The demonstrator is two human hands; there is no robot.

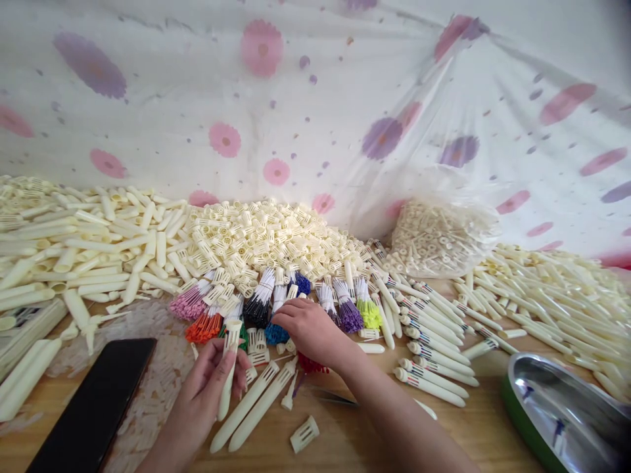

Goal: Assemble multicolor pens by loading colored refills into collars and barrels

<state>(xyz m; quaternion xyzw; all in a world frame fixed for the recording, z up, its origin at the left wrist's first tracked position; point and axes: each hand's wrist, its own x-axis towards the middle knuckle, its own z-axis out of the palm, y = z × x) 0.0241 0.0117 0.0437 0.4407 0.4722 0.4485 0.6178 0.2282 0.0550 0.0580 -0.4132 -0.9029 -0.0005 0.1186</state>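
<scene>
Right now, looking down from my head, I have my left hand [207, 387] on the near side, left of the middle, its thumb and fingers closed around a cream pen barrel [225, 397]. That barrel stands nearly upright, slightly tilted, with a slotted piece [233, 334] at its top. My right hand [308, 332] reaches in from the right, over the bundles of coloured refills; its fingers curl down beside the blue bundle [276, 334], and I cannot tell whether they grip anything. The black bundle [257, 307] is just beyond, the purple bundle [349, 316] and yellow bundle [369, 314] to the right, and the red bundle [314, 365] is partly hidden under my wrist. Between my arms lie two slotted barrels [254, 404] side by side, and nearer, a loose slotted piece [304, 434]. On the left is a black phone [93, 407]. To the right, multi-coloured pens [436, 386] lie in a row, with a green-sided metal tray [523, 420] beyond them at the right edge. Slotted pieces are heaped [266, 230] at the far side.
</scene>
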